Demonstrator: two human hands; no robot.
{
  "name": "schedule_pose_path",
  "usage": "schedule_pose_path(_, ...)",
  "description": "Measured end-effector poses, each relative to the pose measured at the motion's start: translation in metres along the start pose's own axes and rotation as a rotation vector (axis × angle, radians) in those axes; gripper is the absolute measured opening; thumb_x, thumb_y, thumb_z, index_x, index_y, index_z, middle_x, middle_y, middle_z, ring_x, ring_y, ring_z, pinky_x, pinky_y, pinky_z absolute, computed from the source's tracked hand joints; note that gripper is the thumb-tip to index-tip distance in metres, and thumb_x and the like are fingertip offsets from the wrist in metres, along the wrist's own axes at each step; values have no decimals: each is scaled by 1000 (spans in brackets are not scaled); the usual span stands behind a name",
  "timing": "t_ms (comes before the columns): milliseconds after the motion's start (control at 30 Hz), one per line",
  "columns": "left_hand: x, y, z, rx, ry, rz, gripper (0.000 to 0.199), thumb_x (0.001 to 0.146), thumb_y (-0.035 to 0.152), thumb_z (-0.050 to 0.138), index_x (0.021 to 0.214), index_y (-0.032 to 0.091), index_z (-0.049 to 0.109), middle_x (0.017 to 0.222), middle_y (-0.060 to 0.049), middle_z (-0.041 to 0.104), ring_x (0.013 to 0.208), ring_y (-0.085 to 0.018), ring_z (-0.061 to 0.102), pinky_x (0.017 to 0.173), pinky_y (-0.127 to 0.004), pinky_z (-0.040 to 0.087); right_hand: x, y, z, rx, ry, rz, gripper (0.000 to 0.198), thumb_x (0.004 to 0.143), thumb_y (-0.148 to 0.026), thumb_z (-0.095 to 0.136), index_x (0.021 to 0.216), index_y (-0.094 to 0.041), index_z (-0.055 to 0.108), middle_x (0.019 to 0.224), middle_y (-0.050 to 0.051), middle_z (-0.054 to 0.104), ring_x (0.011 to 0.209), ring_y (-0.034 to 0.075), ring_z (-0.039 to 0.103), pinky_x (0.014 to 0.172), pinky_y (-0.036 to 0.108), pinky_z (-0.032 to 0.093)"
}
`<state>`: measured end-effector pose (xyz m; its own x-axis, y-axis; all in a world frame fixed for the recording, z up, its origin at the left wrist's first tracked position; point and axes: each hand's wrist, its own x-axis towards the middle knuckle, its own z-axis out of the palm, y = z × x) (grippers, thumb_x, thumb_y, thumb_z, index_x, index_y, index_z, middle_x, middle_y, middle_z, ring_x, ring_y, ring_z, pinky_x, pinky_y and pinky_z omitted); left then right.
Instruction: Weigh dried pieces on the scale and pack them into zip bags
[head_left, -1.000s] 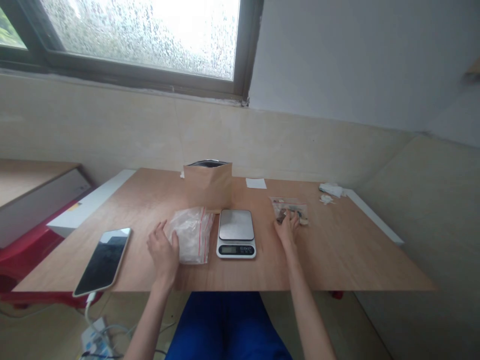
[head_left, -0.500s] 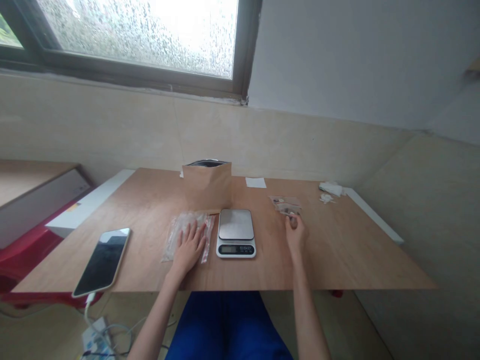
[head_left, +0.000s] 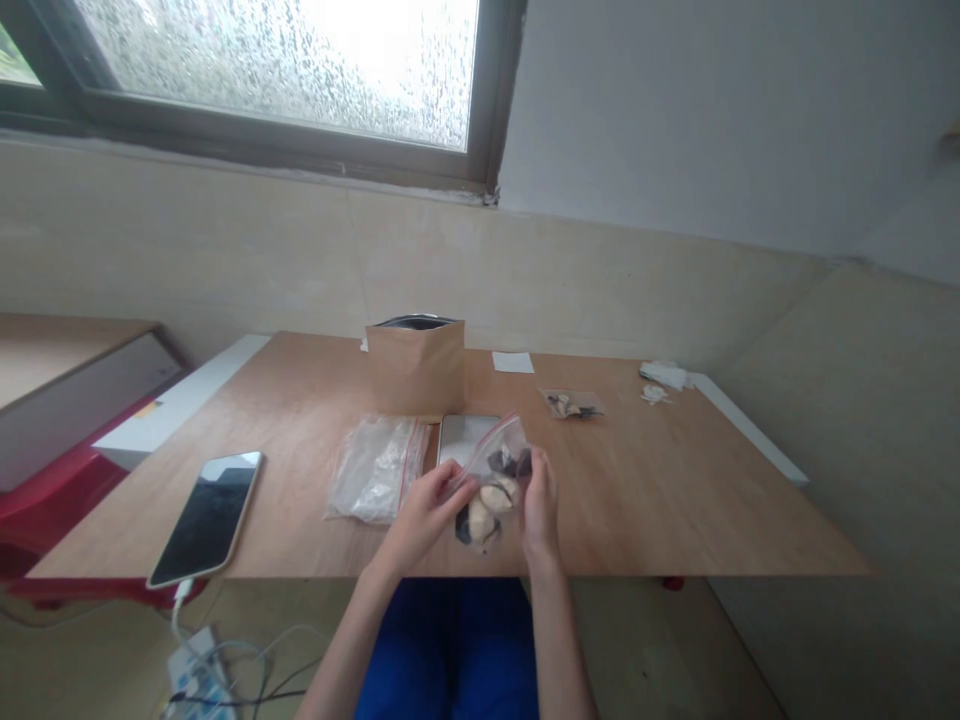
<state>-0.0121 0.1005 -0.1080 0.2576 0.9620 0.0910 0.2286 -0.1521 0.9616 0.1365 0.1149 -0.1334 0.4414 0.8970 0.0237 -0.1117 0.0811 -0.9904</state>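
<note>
Between my two hands, above the table's front part, is a clear zip bag (head_left: 489,492) with cream-coloured and dark pieces inside; I cannot tell what the pieces are. My left hand (head_left: 429,505) pinches the bag's left side. On its right side my right hand (head_left: 538,500) is closed around the edge. The bag hides most of the kitchen scale (head_left: 463,432), whose metal plate shows behind it. Left of the scale lies a stack of empty clear zip bags (head_left: 373,472). Another filled zip bag (head_left: 571,404) rests farther back on the right.
A brown paper pouch (head_left: 417,368) stands with its top open behind the scale. A phone (head_left: 206,520) on a charging cable lies at the left edge. White paper (head_left: 513,362) and crumpled white scraps (head_left: 664,376) lie along the back of the wooden table (head_left: 675,500).
My right hand has brought one filled zip bag from the right to the middle. My left hand has left the stack of empty bags and taken hold of the filled one.
</note>
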Motion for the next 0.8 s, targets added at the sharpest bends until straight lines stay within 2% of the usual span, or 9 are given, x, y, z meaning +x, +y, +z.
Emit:
schedule_pose_path(67, -2, -2, 0, -26, 34, -46, 33, 80, 46, 49, 64, 20, 38, 55, 7, 37, 48, -8, 39, 46, -20, 32, -2, 7, 3, -56, -3, -13, 33, 80, -49, 43, 91, -19, 49, 88, 5, 60, 79, 17, 57, 71, 29, 46)
schedule_pose_path(167, -5, -8, 4, -43, 192, -58, 32, 80, 44, 50, 65, 20, 36, 56, 8, 32, 47, -7, 35, 46, -19, 30, -8, 12, 8, -183, 34, -116, 37, 76, -46, 53, 100, -19, 44, 98, 8, 57, 83, 17, 56, 73, 30, 46)
schedule_pose_path(200, -6, -10, 6, -43, 235, -54, 30, 80, 43, 50, 66, 20, 37, 57, 8, 33, 48, -7, 36, 46, -19, 31, -12, 11, 11, -216, 5, -143, 35, 76, -45, 54, 99, -19, 44, 97, 8, 57, 83, 17, 56, 74, 30, 45)
schedule_pose_path(267, -8, -12, 11, -67, 272, -66, 27, 80, 42, 49, 68, 20, 38, 58, 7, 35, 48, -7, 38, 46, -18, 32, -21, 3, 17, -235, -161, -151, 27, 80, -43, 51, 94, -20, 48, 90, 5, 57, 82, 16, 56, 76, 30, 45)
schedule_pose_path(367, -12, -12, 15, -134, 205, -61, 20, 82, 39, 47, 78, 21, 40, 68, 4, 49, 55, -9, 49, 50, -20, 40, -35, -13, 26, -206, -395, -133, 21, 83, -40, 49, 88, -20, 53, 84, 2, 59, 79, 15, 57, 73, 26, 46)
schedule_pose_path(500, -18, -9, 12, -152, 27, 18, 25, 79, 32, 52, 98, 20, 42, 94, -6, 59, 85, -16, 59, 72, -27, 47, -39, -22, 30, -218, -396, -120, 20, 78, -38, 58, 81, -19, 55, 78, 1, 60, 73, 14, 58, 68, 24, 46)
schedule_pose_path(600, -20, -7, 8, -180, -34, -9, 22, 81, 32, 49, 99, 19, 44, 91, -5, 59, 80, -16, 59, 72, -28, 47, -36, -21, 25, -191, -411, -90, 23, 78, -40, 58, 73, -18, 57, 72, 1, 61, 71, 15, 58, 67, 25, 47)
schedule_pose_path(667, -19, -6, 6, -205, 9, -23, 16, 84, 35, 43, 89, 20, 46, 81, -2, 58, 72, -14, 57, 70, -27, 46, -35, -22, 23, -153, -446, -68, 25, 78, -42, 58, 71, -17, 58, 69, 1, 61, 68, 14, 58, 64, 25, 47)
schedule_pose_path(800, -14, -5, 5, -172, 182, -67, 27, 85, 44, 37, 74, 21, 46, 64, 2, 50, 61, -13, 51, 61, -25, 44, -36, -27, 23, -103, -501, -59, 26, 78, -40, 57, 67, -16, 61, 72, 2, 60, 64, 13, 57, 60, 24, 48)
